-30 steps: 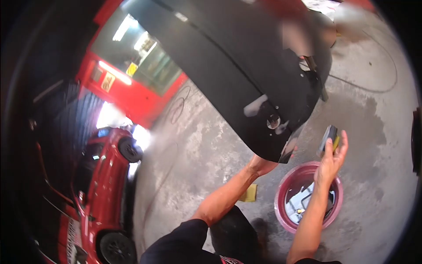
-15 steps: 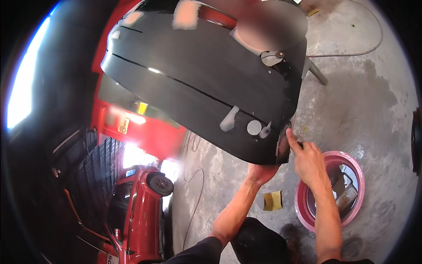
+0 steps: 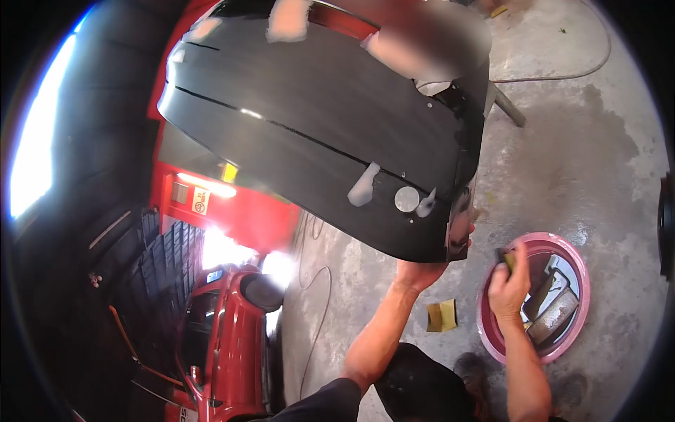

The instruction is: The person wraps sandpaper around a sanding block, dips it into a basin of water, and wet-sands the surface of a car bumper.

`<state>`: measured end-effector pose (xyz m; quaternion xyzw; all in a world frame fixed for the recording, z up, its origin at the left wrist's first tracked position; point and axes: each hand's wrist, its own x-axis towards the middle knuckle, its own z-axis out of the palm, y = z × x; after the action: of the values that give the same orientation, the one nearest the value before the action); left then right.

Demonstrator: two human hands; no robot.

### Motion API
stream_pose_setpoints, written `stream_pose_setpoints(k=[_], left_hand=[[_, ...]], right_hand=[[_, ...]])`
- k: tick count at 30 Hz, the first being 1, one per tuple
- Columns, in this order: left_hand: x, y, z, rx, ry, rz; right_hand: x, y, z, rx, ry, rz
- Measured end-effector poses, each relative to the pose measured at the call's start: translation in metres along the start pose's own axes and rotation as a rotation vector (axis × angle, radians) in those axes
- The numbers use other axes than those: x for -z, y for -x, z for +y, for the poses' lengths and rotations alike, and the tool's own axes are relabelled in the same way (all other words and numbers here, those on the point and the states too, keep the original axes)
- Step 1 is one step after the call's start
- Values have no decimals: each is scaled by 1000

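my left hand [image 3: 422, 274] is clamped on the panel [image 3: 316, 126], palm under its near corner, fingers wrapped round the edge, arm stretched out. my right hand [image 3: 510, 287], forearm angled up, is closed on the pad [image 3: 508, 260] near the tub [image 3: 584, 295]. 0.5 s ago it was at the panel's edge, index finger extended; now it's drawn back.

Matt dark panel [image 3: 302, 119], glossy pink basin [image 3: 486, 320]
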<state>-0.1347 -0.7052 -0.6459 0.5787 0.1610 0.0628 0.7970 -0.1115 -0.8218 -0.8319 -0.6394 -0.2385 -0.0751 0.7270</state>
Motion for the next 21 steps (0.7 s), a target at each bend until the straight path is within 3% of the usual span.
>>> stream_pose_setpoints(k=[2, 4, 5, 6, 8, 10, 12, 14, 16, 18, 19, 21], left_hand=[[16, -10, -11, -12, -43, -17], [25, -11, -18, -40, -86, -24], [24, -12, -18, -36, 71, -39], [21, -14, -16, -30, 224, -60], [12, -11, -9, -9, 214, -95], [14, -6, -9, 19, 198, -127], [17, -9, -12, -19, 189, -120], [20, -5, -15, -46, 247, -145], [18, -3, -15, -68, 306, -170], [8, 1, -13, -160, 291, -177], [10, 2, -15, -166, 302, -175], [11, 3, -20, -233, 272, -246]], right_hand=[[5, 6, 20, -833, -152, 450], [14, 1, 22, -1237, -355, 625], [13, 15, 36, -1136, -154, 508], [8, 24, 52, -1118, -149, 499], [-5, 41, 84, -1155, 65, 468], [-7, 44, 91, -1060, 150, 430], [-3, 29, 73, -1251, -597, 547], [0, 19, 63, -1298, -683, 519], [-4, -16, -8, -1188, -656, 571], [-19, -25, -39, -804, -584, 523], [-20, -32, -57, -801, -575, 516], [-15, -48, -95, -323, -251, 324]])
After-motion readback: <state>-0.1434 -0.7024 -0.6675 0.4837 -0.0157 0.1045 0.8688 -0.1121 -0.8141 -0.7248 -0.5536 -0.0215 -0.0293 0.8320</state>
